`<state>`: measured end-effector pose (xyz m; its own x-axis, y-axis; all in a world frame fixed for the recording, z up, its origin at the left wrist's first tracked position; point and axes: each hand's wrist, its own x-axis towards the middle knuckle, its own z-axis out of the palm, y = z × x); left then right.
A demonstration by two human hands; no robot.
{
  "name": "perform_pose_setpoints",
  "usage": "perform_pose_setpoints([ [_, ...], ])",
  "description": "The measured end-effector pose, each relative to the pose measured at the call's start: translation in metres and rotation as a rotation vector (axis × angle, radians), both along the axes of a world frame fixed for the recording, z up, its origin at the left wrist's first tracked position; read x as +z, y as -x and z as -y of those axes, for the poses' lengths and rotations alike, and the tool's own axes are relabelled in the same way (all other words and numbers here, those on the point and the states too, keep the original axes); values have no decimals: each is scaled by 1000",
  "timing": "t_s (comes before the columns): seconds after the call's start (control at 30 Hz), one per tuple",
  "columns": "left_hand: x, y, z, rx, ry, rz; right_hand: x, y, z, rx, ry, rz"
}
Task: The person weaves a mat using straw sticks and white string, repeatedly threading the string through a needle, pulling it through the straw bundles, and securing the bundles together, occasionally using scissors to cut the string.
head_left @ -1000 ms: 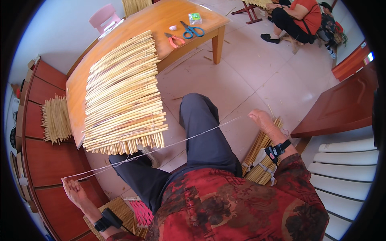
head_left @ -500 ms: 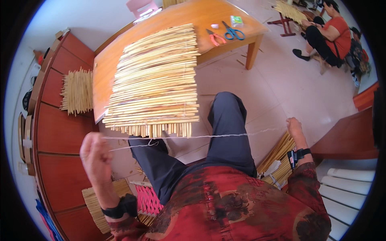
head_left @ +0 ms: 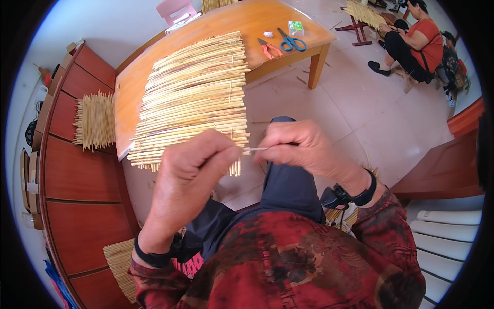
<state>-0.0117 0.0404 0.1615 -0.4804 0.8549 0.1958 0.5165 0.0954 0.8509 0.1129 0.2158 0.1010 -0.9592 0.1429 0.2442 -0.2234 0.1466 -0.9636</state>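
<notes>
A short stretch of pale string (head_left: 254, 149) runs taut between my two hands. My left hand (head_left: 193, 167) pinches one end of that stretch between thumb and forefinger. Close beside it, my right hand (head_left: 301, 147) pinches the other end; both are raised over my lap. Just beyond them a mat of tied straw-coloured stalks (head_left: 198, 92) lies on the wooden table (head_left: 252, 20), its near end overhanging the edge. My left hand covers part of that near end. The rest of the string is hidden by my hands.
Pliers (head_left: 268, 49) with orange handles, blue-handled scissors (head_left: 292, 41) and a small box (head_left: 296, 28) lie on the table's right side. Red cabinets (head_left: 77, 170) line the left, with a stalk bundle (head_left: 95, 121) against them. A co-worker (head_left: 414, 46) sits at far right.
My hands were wide apart with the string stretched across my lap. Both have come together in the middle, leaving only a short span of string between them.
</notes>
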Motion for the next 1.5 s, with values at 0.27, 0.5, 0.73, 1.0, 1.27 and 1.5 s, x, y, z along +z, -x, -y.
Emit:
perform_pose_setpoints([
  [0.27, -5, 52, 77, 330, -416, 349, -77, -72, -79, -407, 173, 394],
  [0.5, 4, 93, 137, 430, -649, 338, -177, -134, -120, -665, 101, 600],
  [0.73, 7, 100, 161, 571, -695, 327, -207, -155, -131, -644, -169, 677],
  [1.0, 6, 44, 81, 387, -337, 322, -302, -230, -192, -468, -1020, 992],
  [1.27, -33, -15, 10, -230, 2, 303, -18, -16, 20, 45, 190, 164],
  [1.5, -65, -1, 51, -292, 243, 470, -35, -62, -3, -42, 273, 273],
])
